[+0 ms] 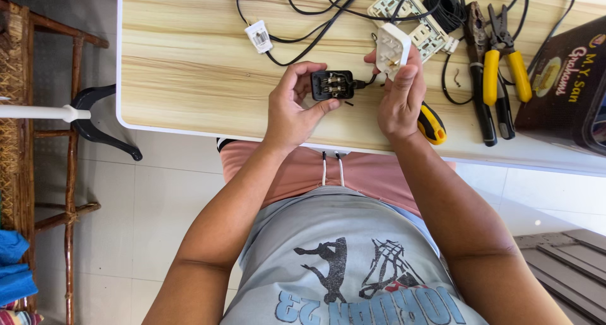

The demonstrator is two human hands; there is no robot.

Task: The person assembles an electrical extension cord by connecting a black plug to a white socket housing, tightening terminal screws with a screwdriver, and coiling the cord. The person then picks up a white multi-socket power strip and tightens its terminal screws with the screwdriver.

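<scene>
Two bare hands work above a light wooden table (pixel 189 79). The left hand (pixel 291 107) grasps a small black plug base (pixel 332 84) between thumb and fingers; the base is open, and metal contacts show inside it. A black cable (pixel 297 44) leaves the base at its 3 o'clock side and runs up over the table toward 12 o'clock. The right hand (pixel 401 94) is clenched around a white plug cover (pixel 392 47), which stands tilted just beside the black base, at about 2 o'clock from it. The two parts are near each other but I cannot tell if they touch.

Under the right hand, at about 5 o'clock, lies a screwdriver with a yellow and black handle (pixel 432 124); the hand hides most of it. At 3 o'clock from the hands lie pliers with yellow handles (pixel 503 60) and, touching them, a tool with dark handles (pixel 480 79). At 12 o'clock from the right hand rest white socket parts (pixel 427 35), with cables across them. A small white plug (pixel 259 36) lies at 11 o'clock from the left hand. A dark brown box (pixel 562 85) stands at the far right edge of the table.
</scene>
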